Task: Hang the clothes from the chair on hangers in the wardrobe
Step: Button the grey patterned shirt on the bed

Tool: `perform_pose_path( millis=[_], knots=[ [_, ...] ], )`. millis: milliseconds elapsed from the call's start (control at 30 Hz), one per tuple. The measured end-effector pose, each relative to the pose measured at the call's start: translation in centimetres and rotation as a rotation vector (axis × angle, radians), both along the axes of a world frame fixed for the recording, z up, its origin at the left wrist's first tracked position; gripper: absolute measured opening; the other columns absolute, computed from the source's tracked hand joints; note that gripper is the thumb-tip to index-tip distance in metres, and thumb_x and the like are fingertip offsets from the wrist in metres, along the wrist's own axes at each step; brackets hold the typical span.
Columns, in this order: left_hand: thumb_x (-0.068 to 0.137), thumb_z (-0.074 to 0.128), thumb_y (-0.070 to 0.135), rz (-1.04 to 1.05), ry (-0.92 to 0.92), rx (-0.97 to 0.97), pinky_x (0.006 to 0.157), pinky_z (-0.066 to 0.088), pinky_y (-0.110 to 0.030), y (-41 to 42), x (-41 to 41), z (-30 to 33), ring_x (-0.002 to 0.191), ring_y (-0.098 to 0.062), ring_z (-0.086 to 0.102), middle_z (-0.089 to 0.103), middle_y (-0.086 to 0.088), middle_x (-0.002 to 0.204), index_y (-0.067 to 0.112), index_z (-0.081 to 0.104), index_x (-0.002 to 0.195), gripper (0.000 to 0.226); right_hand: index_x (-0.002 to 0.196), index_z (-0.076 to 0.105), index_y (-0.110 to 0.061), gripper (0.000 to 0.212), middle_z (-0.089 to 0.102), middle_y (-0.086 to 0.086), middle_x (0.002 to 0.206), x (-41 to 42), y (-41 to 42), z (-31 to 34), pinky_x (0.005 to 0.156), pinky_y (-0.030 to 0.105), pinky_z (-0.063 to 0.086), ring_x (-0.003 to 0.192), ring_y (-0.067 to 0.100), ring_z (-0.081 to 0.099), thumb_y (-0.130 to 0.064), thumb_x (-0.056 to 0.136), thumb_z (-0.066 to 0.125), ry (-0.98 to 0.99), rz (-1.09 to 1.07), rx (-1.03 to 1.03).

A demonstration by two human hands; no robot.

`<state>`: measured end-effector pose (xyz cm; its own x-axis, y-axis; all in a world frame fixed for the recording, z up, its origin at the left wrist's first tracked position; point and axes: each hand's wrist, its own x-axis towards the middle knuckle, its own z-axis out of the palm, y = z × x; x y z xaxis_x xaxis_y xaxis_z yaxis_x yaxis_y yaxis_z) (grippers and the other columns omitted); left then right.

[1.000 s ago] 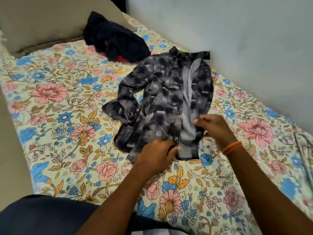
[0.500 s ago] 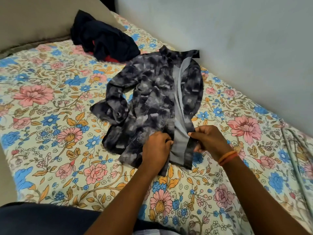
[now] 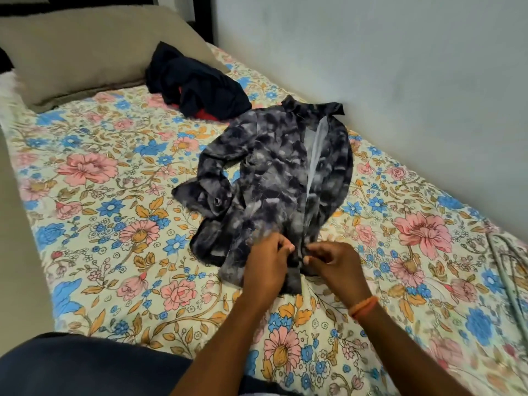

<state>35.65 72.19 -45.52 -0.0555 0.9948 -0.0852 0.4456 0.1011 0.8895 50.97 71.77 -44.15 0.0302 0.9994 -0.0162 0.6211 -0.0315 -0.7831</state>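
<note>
A dark grey patterned shirt (image 3: 274, 178) lies spread on the floral bedsheet (image 3: 108, 224), collar towards the wall, its front slightly parted with a pale lining showing. My left hand (image 3: 267, 264) pinches the left front edge at the hem. My right hand (image 3: 334, 261), with an orange band on the wrist, pinches the right front edge. The two hands are close together at the placket. A heap of dark navy clothes (image 3: 194, 87) with a bit of red lies further up the bed. Thin grey hangers (image 3: 511, 270) lie at the right edge.
A beige pillow (image 3: 85, 52) rests at the head of the bed. A pale wall (image 3: 385, 67) runs along the bed's right side. A beige surface (image 3: 17, 238) borders the bed on the left. My dark-clad lap (image 3: 85, 367) fills the lower left.
My hands have drawn the two front edges of the shirt together at the hem, so the pale lining shows less. The view has shifted, bringing the pillow into sight.
</note>
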Motion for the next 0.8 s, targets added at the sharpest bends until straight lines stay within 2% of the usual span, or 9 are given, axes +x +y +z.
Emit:
perform_pose_path(
  millis=[67, 100, 233, 367, 500, 633, 700, 800],
  knots=[
    [0.097, 0.057, 0.024, 0.011, -0.022, 0.019, 0.07, 0.056, -0.045, -0.3, -0.1, -0.2, 0.066, -0.013, 0.064, 0.065, 0.006, 0.075, 0.028, 0.058, 0.081, 0.016, 0.095, 0.08, -0.015, 0.018, 0.077, -0.001, 0.088, -0.9, -0.3, -1.9, 0.077, 0.037, 0.062, 0.076, 0.008, 0.072, -0.009, 0.078, 0.081, 0.108, -0.111, -0.025],
    [0.097, 0.057, 0.024, 0.005, -0.02, 0.024, 0.07, 0.057, -0.043, -0.2, -0.4, 0.0, 0.067, -0.013, 0.064, 0.065, 0.006, 0.075, 0.027, 0.059, 0.082, 0.015, 0.091, 0.08, -0.016, 0.015, 0.077, -0.002, 0.083, -1.4, -0.3, -2.3, 0.075, 0.043, 0.062, 0.075, 0.013, 0.073, -0.011, 0.078, 0.082, 0.139, -0.151, -0.028],
    [0.097, 0.058, 0.026, -0.044, -0.019, 0.019, 0.072, 0.057, -0.037, -0.3, -0.9, 0.6, 0.071, -0.009, 0.064, 0.066, 0.007, 0.079, 0.025, 0.06, 0.085, 0.013, 0.078, 0.077, -0.016, 0.006, 0.075, 0.001, 0.07, -2.4, -0.2, -1.8, 0.07, 0.047, 0.062, 0.068, 0.021, 0.073, -0.012, 0.08, 0.081, 0.267, -0.258, -0.052],
    [0.098, 0.058, 0.025, -0.037, -0.028, -0.003, 0.074, 0.057, -0.04, -0.2, -1.0, 0.6, 0.072, -0.012, 0.066, 0.067, 0.004, 0.084, 0.023, 0.06, 0.086, 0.012, 0.073, 0.074, -0.015, 0.012, 0.073, 0.002, 0.066, -2.7, -0.1, -1.0, 0.064, 0.04, 0.062, 0.067, 0.024, 0.073, -0.018, 0.082, 0.08, 0.299, -0.281, -0.042],
    [0.099, 0.055, 0.023, -0.056, -0.036, -0.017, 0.074, 0.058, -0.04, -0.4, -1.1, 0.8, 0.073, -0.015, 0.066, 0.066, 0.003, 0.085, 0.022, 0.06, 0.086, 0.015, 0.079, 0.074, -0.011, 0.01, 0.074, 0.004, 0.072, -3.0, -0.4, -1.2, 0.066, 0.036, 0.061, 0.072, 0.024, 0.073, -0.016, 0.087, 0.075, 0.284, -0.26, -0.033],
    [0.1, 0.05, 0.023, -0.083, 0.036, 0.011, 0.073, 0.056, -0.041, -0.4, -1.1, 0.4, 0.072, -0.014, 0.063, 0.064, 0.003, 0.082, 0.023, 0.059, 0.085, 0.018, 0.083, 0.069, -0.012, 0.01, 0.068, -0.002, 0.079, -3.9, -0.7, -1.4, 0.064, 0.014, 0.047, 0.074, 0.011, 0.064, -0.01, 0.092, 0.066, 0.081, -0.173, 0.198],
    [0.101, 0.047, 0.021, -0.103, 0.047, 0.016, 0.074, 0.055, -0.041, -0.4, -1.0, 0.1, 0.073, -0.016, 0.062, 0.063, 0.002, 0.083, 0.023, 0.058, 0.086, 0.019, 0.084, 0.067, -0.013, 0.01, 0.065, -0.004, 0.081, -4.5, -0.8, -1.5, 0.065, 0.014, 0.044, 0.076, 0.008, 0.061, -0.009, 0.093, 0.064, 0.022, -0.146, 0.254],
    [0.102, 0.045, 0.022, -0.105, 0.002, 0.002, 0.074, 0.055, -0.042, -0.6, -1.1, 0.1, 0.074, -0.017, 0.063, 0.063, 0.001, 0.083, 0.027, 0.055, 0.084, 0.021, 0.084, 0.063, -0.009, 0.011, 0.06, -0.001, 0.08, -4.6, -0.5, -2.0, 0.063, 0.021, 0.041, 0.073, 0.012, 0.055, -0.007, 0.094, 0.06, -0.063, -0.135, 0.292]
  ],
)
